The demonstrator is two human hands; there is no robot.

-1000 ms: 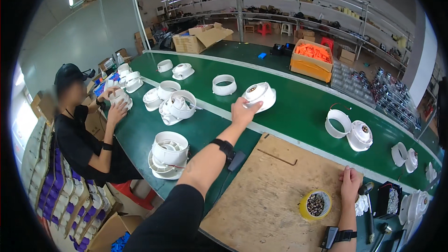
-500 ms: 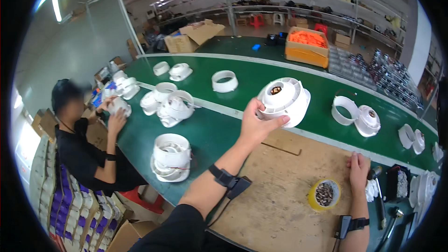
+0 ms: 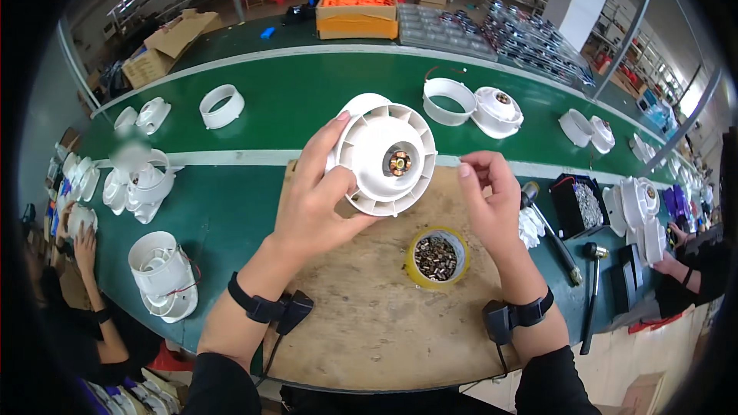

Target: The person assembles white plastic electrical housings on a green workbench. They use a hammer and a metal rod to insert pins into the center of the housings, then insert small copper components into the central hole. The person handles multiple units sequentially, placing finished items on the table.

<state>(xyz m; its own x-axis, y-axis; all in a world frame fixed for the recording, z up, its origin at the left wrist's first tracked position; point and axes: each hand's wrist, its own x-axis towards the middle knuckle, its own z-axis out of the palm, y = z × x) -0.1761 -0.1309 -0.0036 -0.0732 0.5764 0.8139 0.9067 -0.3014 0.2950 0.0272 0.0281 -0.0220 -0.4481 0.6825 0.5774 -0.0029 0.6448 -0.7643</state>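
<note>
My left hand (image 3: 311,192) grips a white plastic fan housing (image 3: 369,146) by its edge, held up above the wooden board (image 3: 346,330). The housing is tilted toward me, with a copper-wound motor core (image 3: 398,163) in its round centre opening. Just right of the housing and apart from it is my right hand (image 3: 492,196). Its fingers are curled, thumb and forefinger close together; anything between them is too small to name. Below the hands stands a yellow tape roll (image 3: 413,270) filled with small metal pieces (image 3: 437,257).
White rings (image 3: 222,106) and motor housings (image 3: 497,113) sit on the green belt (image 3: 292,100). A stacked housing (image 3: 157,265) stands at left. At right lie two hammers (image 3: 555,240) (image 3: 592,292) and a black bin (image 3: 567,211) of metal parts. Co-workers sit on both sides.
My left hand has brought the housing in from above the belt's edge and turned its centre toward me. My right hand has risen from the board's right edge toward it. The view has swung right.
</note>
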